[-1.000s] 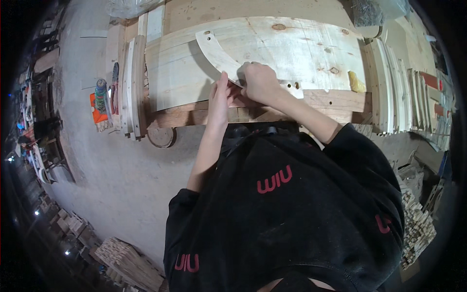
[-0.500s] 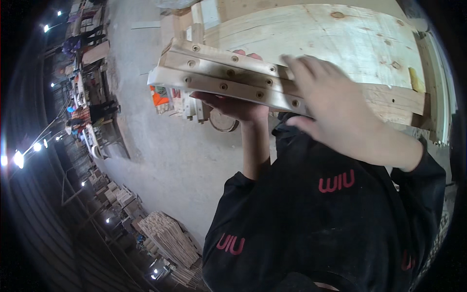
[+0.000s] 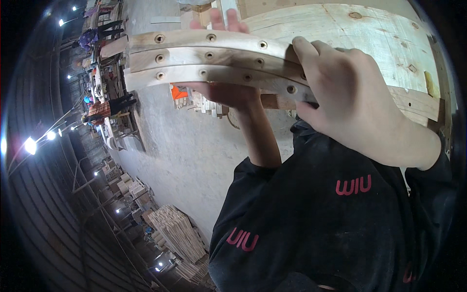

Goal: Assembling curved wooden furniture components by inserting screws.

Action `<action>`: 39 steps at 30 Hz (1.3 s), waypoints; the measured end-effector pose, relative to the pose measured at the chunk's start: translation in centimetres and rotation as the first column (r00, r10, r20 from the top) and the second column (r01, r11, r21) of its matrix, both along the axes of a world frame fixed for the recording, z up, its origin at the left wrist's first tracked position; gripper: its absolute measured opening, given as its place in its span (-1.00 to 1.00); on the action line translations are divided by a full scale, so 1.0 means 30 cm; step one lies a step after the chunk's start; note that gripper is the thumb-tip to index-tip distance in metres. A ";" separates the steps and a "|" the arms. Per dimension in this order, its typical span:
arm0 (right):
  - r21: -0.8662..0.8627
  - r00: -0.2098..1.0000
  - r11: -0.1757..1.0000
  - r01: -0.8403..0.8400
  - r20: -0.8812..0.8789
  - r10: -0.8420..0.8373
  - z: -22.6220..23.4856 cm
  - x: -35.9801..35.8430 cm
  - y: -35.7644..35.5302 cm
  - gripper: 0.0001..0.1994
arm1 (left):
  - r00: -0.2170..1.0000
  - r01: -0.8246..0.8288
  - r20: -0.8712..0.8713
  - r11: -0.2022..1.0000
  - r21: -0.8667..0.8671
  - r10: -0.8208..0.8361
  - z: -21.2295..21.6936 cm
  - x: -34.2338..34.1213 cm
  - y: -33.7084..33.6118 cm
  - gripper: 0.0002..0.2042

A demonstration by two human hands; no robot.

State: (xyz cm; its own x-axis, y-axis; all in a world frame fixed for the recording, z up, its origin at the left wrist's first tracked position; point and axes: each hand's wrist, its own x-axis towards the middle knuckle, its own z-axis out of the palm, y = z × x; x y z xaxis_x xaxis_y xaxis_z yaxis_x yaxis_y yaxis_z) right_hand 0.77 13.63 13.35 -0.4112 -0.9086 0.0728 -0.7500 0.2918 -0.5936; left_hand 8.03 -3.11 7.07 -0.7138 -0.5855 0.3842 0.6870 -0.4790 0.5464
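Note:
Three curved wooden strips (image 3: 187, 55) lie side by side in front of me, held up in the air, with a row of countersunk holes along each. My left hand (image 3: 233, 95) supports them from beneath; its thumb side shows at the near edge and its fingers rise past the far edge. The palm is hidden by the wood. My right hand (image 3: 352, 92) is closed around the strips' right end, fingertips over the far edge and thumb at the near edge.
A pale plywood panel (image 3: 335, 36) with knots lies beyond my hands, edged by wooden boards (image 3: 413, 100). An orange item (image 3: 178, 93) and stacked wood pieces sit below the strips. At far left several people stand by workbenches; a large wood stack (image 3: 177, 233) rests on the concrete floor (image 3: 182, 151).
The strips have turned more level and their holed faces show more fully. Their left end has moved left and up. My right hand has closed around the right end.

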 end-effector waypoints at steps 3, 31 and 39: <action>-0.308 0.975 0.950 -0.047 -0.220 -0.023 -0.020 -0.013 -0.009 -0.53 | 0.922 -0.310 0.174 0.928 -0.209 0.347 0.021 -0.010 0.027 -0.23; 0.101 0.401 0.991 -0.088 0.914 -0.058 -0.214 -0.200 -0.077 -0.46 | 0.836 -0.252 0.483 0.964 -0.084 0.260 -0.036 -0.105 0.067 -0.48; 0.106 0.407 0.992 -0.066 0.911 -0.070 -0.195 -0.187 -0.080 -0.48 | 0.839 -0.194 0.513 0.981 -0.032 0.183 -0.046 -0.096 0.068 -0.49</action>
